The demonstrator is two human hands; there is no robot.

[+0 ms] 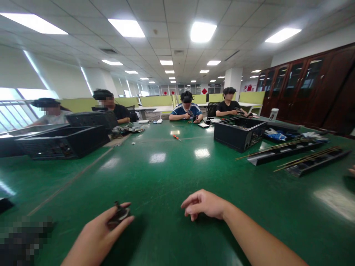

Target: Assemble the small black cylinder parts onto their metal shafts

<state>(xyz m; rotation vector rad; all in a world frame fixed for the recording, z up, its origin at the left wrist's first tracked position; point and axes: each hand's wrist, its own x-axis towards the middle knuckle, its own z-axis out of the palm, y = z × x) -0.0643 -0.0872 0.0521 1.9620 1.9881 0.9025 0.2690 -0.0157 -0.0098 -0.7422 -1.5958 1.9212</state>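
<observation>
My left hand (104,227) holds a small dark part with a rounded metallic edge (119,215) between thumb and fingers, low over the green table (155,181). A short stub sticks up from that part; the hand hides some of it. To the right, my right hand (203,205) hovers at or just above the tabletop, fingers loosely curved and apart, with nothing in them. A wide gap separates the two hands.
Black computer cases stand at the left (63,142) and back right (240,133). An orange screwdriver (176,137) lies mid-table. Dark metal channels with thin rods (288,149) lie at the right. Several people sit across the table; another person's fingertips show at the right edge.
</observation>
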